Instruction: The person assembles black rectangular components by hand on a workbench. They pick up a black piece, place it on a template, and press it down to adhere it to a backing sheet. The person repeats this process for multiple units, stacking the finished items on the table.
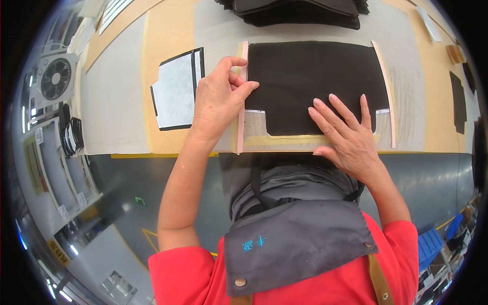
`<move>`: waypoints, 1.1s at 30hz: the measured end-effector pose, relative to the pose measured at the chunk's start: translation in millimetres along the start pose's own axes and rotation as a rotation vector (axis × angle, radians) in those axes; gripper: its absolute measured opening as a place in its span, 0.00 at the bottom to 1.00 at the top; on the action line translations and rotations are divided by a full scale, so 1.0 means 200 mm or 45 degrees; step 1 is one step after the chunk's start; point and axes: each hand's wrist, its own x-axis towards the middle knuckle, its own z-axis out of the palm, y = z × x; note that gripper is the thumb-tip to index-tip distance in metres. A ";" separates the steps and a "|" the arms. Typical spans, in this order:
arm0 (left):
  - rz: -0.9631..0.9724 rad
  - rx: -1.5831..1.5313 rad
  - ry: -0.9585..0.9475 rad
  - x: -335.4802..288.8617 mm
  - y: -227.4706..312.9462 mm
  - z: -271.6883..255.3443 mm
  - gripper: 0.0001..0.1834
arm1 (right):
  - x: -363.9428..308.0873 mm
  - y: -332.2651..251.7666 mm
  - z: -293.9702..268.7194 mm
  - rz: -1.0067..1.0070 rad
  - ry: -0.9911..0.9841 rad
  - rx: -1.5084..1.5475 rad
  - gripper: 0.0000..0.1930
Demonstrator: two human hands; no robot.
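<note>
White shelving and a boxy fan border a grey floor with yellow lines.

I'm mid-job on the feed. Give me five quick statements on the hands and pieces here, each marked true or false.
1. The right hand lies with fingers spread on the black panel. True.
2. The left hand is resting on the white-faced piece. False: its thumb tip is at the black panel's left edge.
3. The white-faced piece lies left of the black panel. True.
4. The dark stack lies between the black panel and the person. False: the dark stack is beyond the panel, at the picture's top.
5. A pink strip runs along the panel's left side. True.
</note>
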 end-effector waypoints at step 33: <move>0.594 0.238 0.402 -0.06 -0.09 0.10 0.18 | 0.00 0.00 -0.01 -0.019 0.008 -0.019 0.42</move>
